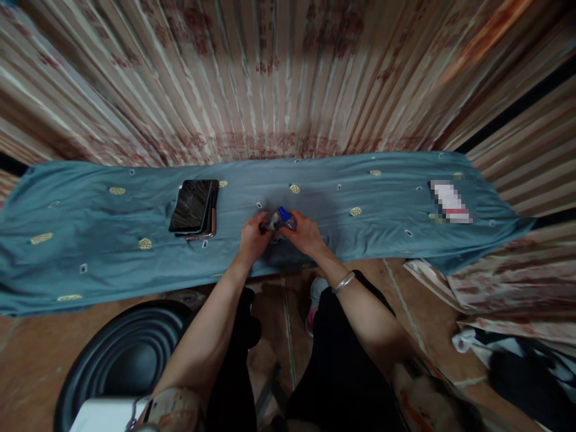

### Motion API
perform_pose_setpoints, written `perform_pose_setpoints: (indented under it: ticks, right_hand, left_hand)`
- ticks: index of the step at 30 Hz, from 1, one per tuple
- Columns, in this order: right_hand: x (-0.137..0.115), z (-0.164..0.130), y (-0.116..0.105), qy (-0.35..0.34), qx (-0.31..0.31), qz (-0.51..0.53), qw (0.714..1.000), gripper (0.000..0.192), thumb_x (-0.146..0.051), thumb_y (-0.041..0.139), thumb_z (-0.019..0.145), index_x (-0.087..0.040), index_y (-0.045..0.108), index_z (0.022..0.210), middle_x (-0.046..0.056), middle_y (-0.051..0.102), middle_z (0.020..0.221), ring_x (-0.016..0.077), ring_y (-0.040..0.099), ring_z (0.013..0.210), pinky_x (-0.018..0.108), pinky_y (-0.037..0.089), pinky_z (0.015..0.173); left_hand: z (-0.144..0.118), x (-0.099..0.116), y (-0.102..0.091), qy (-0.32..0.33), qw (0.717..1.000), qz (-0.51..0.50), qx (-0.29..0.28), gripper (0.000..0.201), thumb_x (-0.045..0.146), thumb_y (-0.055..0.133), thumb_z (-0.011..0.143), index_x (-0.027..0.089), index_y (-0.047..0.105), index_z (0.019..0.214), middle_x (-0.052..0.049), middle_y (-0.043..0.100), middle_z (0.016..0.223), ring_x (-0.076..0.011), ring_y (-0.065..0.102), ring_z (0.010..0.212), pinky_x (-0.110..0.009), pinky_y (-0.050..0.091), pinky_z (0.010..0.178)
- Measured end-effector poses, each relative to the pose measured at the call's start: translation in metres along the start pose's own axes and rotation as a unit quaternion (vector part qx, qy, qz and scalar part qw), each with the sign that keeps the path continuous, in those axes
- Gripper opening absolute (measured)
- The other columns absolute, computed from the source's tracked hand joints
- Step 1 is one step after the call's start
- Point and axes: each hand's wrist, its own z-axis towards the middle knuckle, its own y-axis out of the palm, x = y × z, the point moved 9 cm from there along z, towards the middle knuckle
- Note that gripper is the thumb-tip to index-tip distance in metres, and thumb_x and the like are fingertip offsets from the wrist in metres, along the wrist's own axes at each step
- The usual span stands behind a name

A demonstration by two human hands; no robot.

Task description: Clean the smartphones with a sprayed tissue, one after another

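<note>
My left hand and my right hand meet over the middle of a table covered by a blue-grey cloth. Together they grip a small blurred object, greyish with a blue part on top and a dark end sticking out to the left. What the object is I cannot make out. A silver bangle sits on my right wrist.
A stack of dark phones lies on the cloth left of my hands. A blurred-out card rests at the cloth's right end. Striped curtain hangs behind. A black round stool stands at lower left; fabric and a bag lie on the floor at right.
</note>
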Motion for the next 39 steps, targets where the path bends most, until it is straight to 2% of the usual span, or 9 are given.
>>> perform_pose_setpoints:
  ticks: [3,7,11,15,18,21,25,28,39]
  right_hand:
    - [0.006,-0.001,0.005,0.044,-0.039,0.126,0.99,0.034,-0.027,0.082,0.065,-0.023,0.069,0.097,-0.003,0.07,0.072,0.0176,0.067,0.069,0.03,0.053,0.068]
    - [0.005,-0.006,0.013,0.093,-0.111,0.299,0.943,0.032,-0.033,0.085,0.058,-0.019,0.069,0.082,-0.006,0.064,0.055,0.0094,0.056,0.046,0.022,0.045,0.047]
    - [-0.004,-0.01,0.006,0.099,-0.112,0.33,0.932,0.033,-0.03,0.087,0.054,-0.018,0.071,0.08,-0.006,0.063,0.052,0.0087,0.054,0.044,0.021,0.044,0.045]
    - [-0.014,-0.013,-0.001,0.082,-0.126,0.342,0.927,0.034,-0.03,0.086,0.053,-0.018,0.072,0.082,-0.006,0.064,0.055,0.0076,0.053,0.044,0.021,0.043,0.045]
    - [-0.023,-0.018,-0.004,0.061,-0.168,0.337,0.924,0.034,-0.026,0.084,0.054,-0.018,0.073,0.084,-0.008,0.063,0.055,0.0066,0.052,0.044,0.02,0.043,0.046]
    - [-0.027,-0.022,-0.004,0.046,-0.208,0.328,0.92,0.033,-0.023,0.082,0.054,-0.019,0.073,0.086,-0.009,0.063,0.056,0.006,0.051,0.045,0.02,0.043,0.048]
    - [-0.019,-0.017,-0.016,0.048,-0.142,0.338,0.929,0.032,-0.025,0.084,0.055,-0.019,0.073,0.084,-0.004,0.072,0.07,0.007,0.054,0.05,0.022,0.046,0.052]
    - [-0.014,-0.013,-0.023,0.047,-0.087,0.341,0.935,0.033,-0.03,0.085,0.054,-0.019,0.072,0.083,-0.005,0.068,0.063,0.0077,0.053,0.048,0.023,0.045,0.051]
    - [-0.015,-0.014,-0.02,0.031,-0.06,0.323,0.944,0.044,-0.041,0.089,0.055,-0.019,0.07,0.088,-0.006,0.063,0.061,0.0089,0.056,0.05,0.024,0.046,0.052]
  left_hand:
    - [-0.004,-0.006,0.003,-0.068,0.978,-0.195,0.001,0.043,0.01,0.073,0.057,0.018,0.072,0.1,0.0,0.07,0.08,-0.0175,0.065,0.077,-0.031,0.05,0.081]
    - [-0.017,0.001,0.017,-0.146,0.904,-0.397,-0.057,0.037,0.015,0.075,0.056,0.017,0.07,0.093,0.002,0.071,0.078,-0.0114,0.061,0.065,-0.026,0.049,0.067]
    - [-0.028,0.022,0.018,-0.147,0.876,-0.449,-0.102,0.024,0.026,0.063,0.073,0.014,0.071,0.092,-0.005,0.075,0.084,-0.0179,0.068,0.077,-0.032,0.054,0.078]
    - [-0.038,0.03,0.023,-0.173,0.856,-0.463,-0.15,0.042,0.05,0.052,0.081,0.013,0.073,0.086,-0.011,0.075,0.084,-0.0274,0.07,0.09,-0.039,0.056,0.08]
    - [-0.045,0.031,0.028,-0.176,0.86,-0.448,-0.172,0.049,0.059,0.062,0.075,0.013,0.073,0.086,-0.011,0.074,0.082,-0.0263,0.07,0.085,-0.037,0.055,0.076]
    - [-0.05,0.024,0.028,-0.174,0.881,-0.414,-0.148,0.035,0.042,0.079,0.063,0.014,0.072,0.082,-0.004,0.071,0.073,-0.0169,0.064,0.065,-0.03,0.051,0.064]
    - [-0.049,0.02,0.021,-0.165,0.888,-0.417,-0.101,0.027,0.027,0.081,0.06,0.015,0.07,0.082,-0.001,0.071,0.077,-0.0123,0.062,0.065,-0.029,0.051,0.07]
    - [-0.046,0.022,0.014,-0.157,0.884,-0.434,-0.078,0.029,0.028,0.078,0.063,0.016,0.07,0.089,-0.002,0.074,0.084,-0.0149,0.066,0.073,-0.031,0.053,0.073]
    - [-0.042,0.019,0.009,-0.135,0.873,-0.468,-0.035,0.028,0.02,0.081,0.059,0.013,0.073,0.085,-0.007,0.078,0.087,-0.0223,0.073,0.085,-0.035,0.055,0.084]
